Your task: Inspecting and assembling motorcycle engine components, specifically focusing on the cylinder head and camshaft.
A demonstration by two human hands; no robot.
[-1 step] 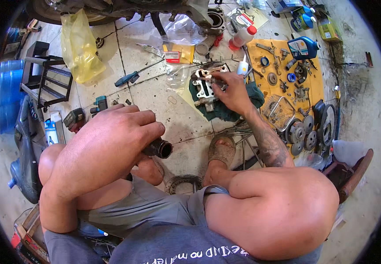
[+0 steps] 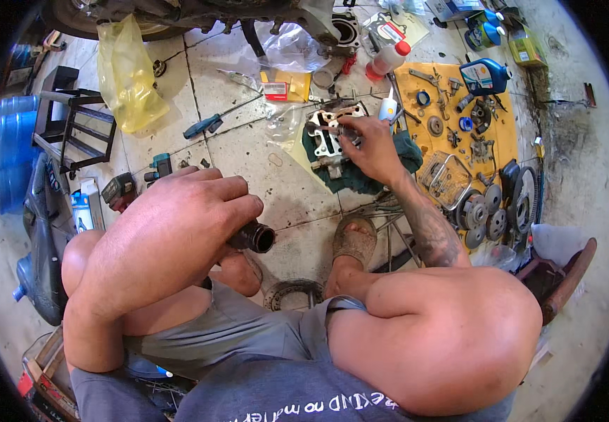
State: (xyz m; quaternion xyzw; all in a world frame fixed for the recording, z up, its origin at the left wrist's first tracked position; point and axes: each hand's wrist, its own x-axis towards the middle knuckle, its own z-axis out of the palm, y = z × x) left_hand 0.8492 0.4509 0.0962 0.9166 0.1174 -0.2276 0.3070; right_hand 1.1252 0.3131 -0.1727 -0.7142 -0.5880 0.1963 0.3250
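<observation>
Hands (image 2: 375, 149): right over metal casting (image 2: 324, 143); red-white label (image 2: 275, 89) on yellow packet (image 2: 299, 86)

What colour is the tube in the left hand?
The tube looks black where it shows, best in the head view.

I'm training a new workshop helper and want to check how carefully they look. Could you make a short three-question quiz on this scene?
1. Which of the person's hands holds the dark tube?

2. True or false: the metal engine part at the right hand sits on a green cloth.

3. What colour is the cap on the bottle with reddish liquid?
a) white
b) red
c) blue

Key:
1. The left hand.
2. True.
3. b) red.
</observation>
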